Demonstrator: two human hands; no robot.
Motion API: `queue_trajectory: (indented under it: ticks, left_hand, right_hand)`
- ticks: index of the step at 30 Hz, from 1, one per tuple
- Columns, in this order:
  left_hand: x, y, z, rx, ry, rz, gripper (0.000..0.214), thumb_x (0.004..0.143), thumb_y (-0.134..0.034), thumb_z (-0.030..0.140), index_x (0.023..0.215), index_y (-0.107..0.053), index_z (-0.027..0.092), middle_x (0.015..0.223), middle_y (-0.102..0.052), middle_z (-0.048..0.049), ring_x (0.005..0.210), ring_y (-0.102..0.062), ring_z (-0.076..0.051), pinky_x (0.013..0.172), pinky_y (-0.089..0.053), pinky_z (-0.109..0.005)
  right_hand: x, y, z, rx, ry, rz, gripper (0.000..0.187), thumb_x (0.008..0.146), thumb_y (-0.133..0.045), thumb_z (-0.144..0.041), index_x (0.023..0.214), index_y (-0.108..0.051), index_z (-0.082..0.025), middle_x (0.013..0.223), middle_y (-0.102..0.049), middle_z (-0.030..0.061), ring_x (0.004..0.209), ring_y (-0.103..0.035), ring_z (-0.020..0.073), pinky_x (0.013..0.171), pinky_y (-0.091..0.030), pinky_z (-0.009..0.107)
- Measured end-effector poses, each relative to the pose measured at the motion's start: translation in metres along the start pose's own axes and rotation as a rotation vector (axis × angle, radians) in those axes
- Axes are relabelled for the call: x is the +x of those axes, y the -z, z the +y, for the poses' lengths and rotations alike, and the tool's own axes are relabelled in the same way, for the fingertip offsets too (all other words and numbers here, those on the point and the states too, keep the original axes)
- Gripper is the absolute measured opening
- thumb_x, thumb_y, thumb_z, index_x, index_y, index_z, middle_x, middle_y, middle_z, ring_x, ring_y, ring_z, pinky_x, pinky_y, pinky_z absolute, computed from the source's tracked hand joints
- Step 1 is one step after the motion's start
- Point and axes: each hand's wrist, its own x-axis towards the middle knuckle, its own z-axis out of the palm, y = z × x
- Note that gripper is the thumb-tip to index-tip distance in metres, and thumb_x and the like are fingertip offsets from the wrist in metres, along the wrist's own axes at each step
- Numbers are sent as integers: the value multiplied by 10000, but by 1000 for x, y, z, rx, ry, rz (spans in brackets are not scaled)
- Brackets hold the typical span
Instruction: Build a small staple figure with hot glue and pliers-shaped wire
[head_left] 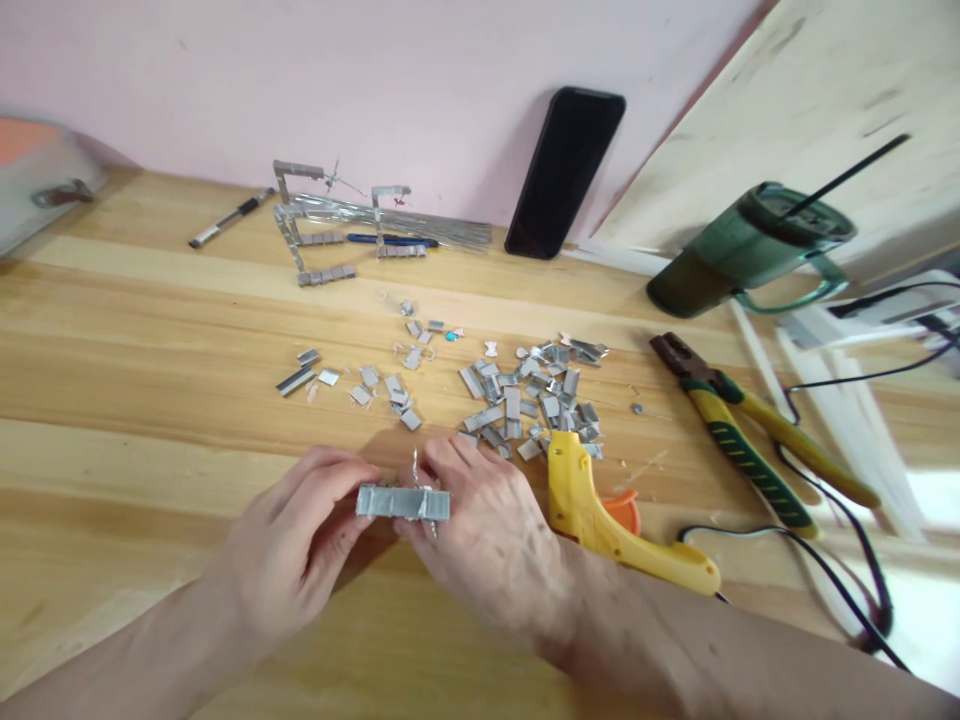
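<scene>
Between my two hands is a short grey strip built of small staple-like metal segments (397,502), held above the wooden table. A thin twisted wire (416,465) pokes out above and below its right part. My left hand (292,530) pinches the strip's left end between thumb and fingers. From the right, my right hand (487,520) grips it, its fingertips mostly hidden behind the strip. Just beyond my hands lies a scattered pile of grey metal pieces (517,395). A yellow glue gun (600,520) with an orange trigger rests beside my right wrist.
Angular grey frames (292,225) stand at the back by a bundle of wires (450,228) and a blue pen-like tool (394,240). A phone (566,170) leans on the wall. Pliers (731,430), a green tumbler (750,250) and cables occupy the right; a pen (231,218) lies left.
</scene>
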Motion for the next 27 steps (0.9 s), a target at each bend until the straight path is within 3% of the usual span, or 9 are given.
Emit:
queue_trajectory:
  ticks: [10, 13, 17, 22, 27]
  left_hand:
    - [4, 3, 0, -6, -38, -3, 228, 848, -452, 114, 1031, -516, 233, 868, -657, -29, 756, -655, -173, 650, -540, -261]
    - [4, 3, 1, -22, -49, -17, 233, 853, -440, 103, 1037, -501, 233, 873, -642, -30, 765, -648, -169, 661, -537, -257]
    - [2, 2, 3, -24, -34, -22, 232, 864, -422, 87, 1037, -483, 230, 887, -625, -29, 777, -643, -162, 662, -530, -244]
    - [1, 0, 5, -38, -20, -24, 239, 875, -410, 75, 1044, -469, 233, 891, -611, -21, 780, -634, -151, 669, -520, -229]
    - [2, 0, 5, -71, -14, -28, 235, 876, -412, 79, 1042, -467, 236, 894, -606, -21, 786, -625, -149, 677, -518, -228]
  right_hand:
    - [0, -1, -1, -24, 55, -61, 81, 802, -595, -139, 736, -614, -182, 715, -594, 34, 656, -539, 190, 554, -417, 293]
    - [1, 2, 0, 20, 34, -65, 44, 769, -652, -186, 760, -609, -183, 732, -609, 27, 669, -555, 191, 571, -443, 291]
    - [-2, 6, 2, -23, 29, -35, 137, 705, -737, -235, 760, -632, -165, 723, -634, 35, 675, -582, 212, 561, -467, 305]
    - [-5, 2, 3, -67, 30, 15, 200, 584, -806, -128, 623, -614, -171, 656, -619, 13, 627, -584, 199, 505, -451, 288]
    - [-4, 1, 4, -5, -1, -21, 186, 621, -774, -109, 656, -603, -175, 679, -621, 2, 631, -585, 188, 515, -436, 282]
